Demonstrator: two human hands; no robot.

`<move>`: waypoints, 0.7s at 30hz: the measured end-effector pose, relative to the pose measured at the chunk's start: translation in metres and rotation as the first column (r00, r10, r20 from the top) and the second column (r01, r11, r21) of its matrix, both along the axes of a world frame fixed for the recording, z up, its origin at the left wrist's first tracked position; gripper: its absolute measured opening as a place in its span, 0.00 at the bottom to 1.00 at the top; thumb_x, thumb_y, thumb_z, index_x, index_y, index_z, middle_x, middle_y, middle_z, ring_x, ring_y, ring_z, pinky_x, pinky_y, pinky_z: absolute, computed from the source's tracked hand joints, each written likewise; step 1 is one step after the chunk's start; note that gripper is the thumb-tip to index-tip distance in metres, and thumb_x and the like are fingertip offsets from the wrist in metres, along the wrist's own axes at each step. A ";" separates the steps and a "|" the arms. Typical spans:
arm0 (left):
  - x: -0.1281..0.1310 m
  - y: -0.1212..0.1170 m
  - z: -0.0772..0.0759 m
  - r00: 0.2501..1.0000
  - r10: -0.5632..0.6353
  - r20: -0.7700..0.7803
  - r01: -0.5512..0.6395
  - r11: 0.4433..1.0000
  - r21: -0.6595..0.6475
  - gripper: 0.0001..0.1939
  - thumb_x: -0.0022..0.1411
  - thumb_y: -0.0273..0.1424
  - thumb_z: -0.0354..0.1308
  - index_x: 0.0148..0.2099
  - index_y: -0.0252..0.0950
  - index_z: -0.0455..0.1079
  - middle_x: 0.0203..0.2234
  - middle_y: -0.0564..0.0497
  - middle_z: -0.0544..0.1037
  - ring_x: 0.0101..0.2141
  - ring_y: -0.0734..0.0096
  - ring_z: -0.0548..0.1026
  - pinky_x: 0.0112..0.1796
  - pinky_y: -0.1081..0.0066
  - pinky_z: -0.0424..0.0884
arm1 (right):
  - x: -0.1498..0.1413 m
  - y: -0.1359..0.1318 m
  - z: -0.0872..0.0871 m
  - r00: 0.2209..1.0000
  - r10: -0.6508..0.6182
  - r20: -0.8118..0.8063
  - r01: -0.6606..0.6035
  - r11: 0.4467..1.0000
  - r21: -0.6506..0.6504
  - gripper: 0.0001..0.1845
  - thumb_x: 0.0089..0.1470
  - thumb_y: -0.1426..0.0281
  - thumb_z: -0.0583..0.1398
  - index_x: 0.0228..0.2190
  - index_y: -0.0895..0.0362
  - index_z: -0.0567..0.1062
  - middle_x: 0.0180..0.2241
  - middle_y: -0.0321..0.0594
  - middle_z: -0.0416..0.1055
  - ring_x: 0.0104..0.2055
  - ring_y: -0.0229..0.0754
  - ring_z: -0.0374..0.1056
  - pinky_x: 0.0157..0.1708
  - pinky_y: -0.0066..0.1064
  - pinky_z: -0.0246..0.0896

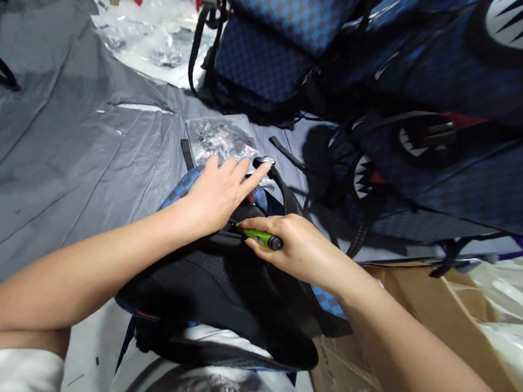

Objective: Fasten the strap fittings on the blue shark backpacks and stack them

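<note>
I had the left hand (223, 190) laid spread over the upper part of the blue-checked backpack (205, 283), fingers fanned, while the right hand (289, 240) pinched a green-and-black handled tool (262, 238) between thumb and fingers, its far end pointing in toward the black fabric beneath the left wrist. The backpack lay at the near edge of the table covered in grey sheeting (74, 153), its black padded side up and its lower part overhanging toward me. From my remote seat I judged the work at that spot to be under way rather than finished, since the tool was at the fabric; whether any cut or mark was made I could not tell, because the tip was hidden. A clear plastic bag (220, 136) lay just beyond the left fingers. More checked backpacks (265, 52) stood farther back and to the right, none of them touched by either hand, so I could not judge their state.
</note>
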State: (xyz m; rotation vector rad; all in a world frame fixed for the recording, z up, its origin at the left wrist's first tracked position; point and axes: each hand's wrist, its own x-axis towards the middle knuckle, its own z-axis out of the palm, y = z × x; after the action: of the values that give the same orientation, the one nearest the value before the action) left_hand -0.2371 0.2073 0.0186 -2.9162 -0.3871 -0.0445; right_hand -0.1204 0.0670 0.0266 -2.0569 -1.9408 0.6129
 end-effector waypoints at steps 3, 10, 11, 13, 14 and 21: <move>-0.001 -0.001 0.001 1.000 -0.004 0.008 0.004 1.000 0.010 0.43 0.65 0.34 0.54 0.74 0.32 0.35 0.67 0.35 0.56 0.59 0.47 0.63 0.56 0.52 0.58 | 0.001 -0.001 -0.004 0.998 -0.007 -0.067 0.009 1.000 0.030 0.18 0.57 0.72 0.61 0.49 0.53 0.79 0.46 0.42 0.80 0.46 0.48 0.78 0.46 0.34 0.72; -0.002 -0.002 0.003 1.000 0.000 0.007 0.000 1.000 0.010 0.43 0.65 0.34 0.54 0.74 0.33 0.36 0.68 0.35 0.55 0.59 0.48 0.64 0.55 0.53 0.60 | -0.002 -0.006 -0.007 0.992 -0.041 -0.123 0.051 0.995 0.080 0.17 0.58 0.72 0.59 0.48 0.54 0.79 0.46 0.42 0.80 0.46 0.48 0.78 0.45 0.34 0.73; -0.003 -0.002 0.004 1.000 -0.004 0.016 0.004 1.000 0.013 0.43 0.65 0.34 0.55 0.74 0.33 0.36 0.67 0.35 0.56 0.59 0.48 0.64 0.55 0.53 0.60 | -0.003 -0.007 -0.006 0.992 -0.053 -0.116 0.062 0.995 0.076 0.16 0.58 0.72 0.59 0.47 0.54 0.80 0.46 0.41 0.80 0.45 0.48 0.78 0.44 0.34 0.73; -0.006 -0.003 0.006 0.999 -0.021 0.039 0.021 1.000 0.018 0.45 0.63 0.34 0.58 0.74 0.35 0.37 0.67 0.35 0.57 0.59 0.48 0.64 0.55 0.53 0.60 | -0.003 -0.011 -0.004 0.992 -0.076 -0.106 0.084 0.993 0.081 0.15 0.58 0.71 0.59 0.46 0.54 0.80 0.44 0.41 0.81 0.42 0.48 0.79 0.42 0.34 0.73; -0.009 -0.004 0.008 0.998 -0.030 0.050 0.030 0.999 0.016 0.47 0.62 0.35 0.59 0.74 0.36 0.37 0.67 0.35 0.57 0.60 0.48 0.63 0.55 0.53 0.60 | -0.004 -0.012 -0.004 0.989 -0.073 -0.127 0.086 0.991 0.099 0.15 0.58 0.71 0.59 0.46 0.54 0.80 0.43 0.41 0.81 0.42 0.47 0.79 0.42 0.34 0.73; -0.052 -0.013 0.036 0.974 0.223 -0.041 -0.225 0.974 -0.043 0.62 0.53 0.37 0.69 0.74 0.43 0.27 0.71 0.36 0.42 0.65 0.41 0.55 0.52 0.53 0.68 | -0.033 -0.018 -0.032 0.896 0.005 -0.445 0.173 0.918 0.358 0.14 0.58 0.69 0.60 0.46 0.53 0.79 0.45 0.41 0.80 0.46 0.45 0.77 0.49 0.36 0.69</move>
State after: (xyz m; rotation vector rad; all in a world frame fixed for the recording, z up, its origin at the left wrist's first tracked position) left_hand -0.2891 0.1947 0.0550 -2.8938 -0.7171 0.0505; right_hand -0.1533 0.0486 -0.0050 -1.5818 -1.5502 0.5554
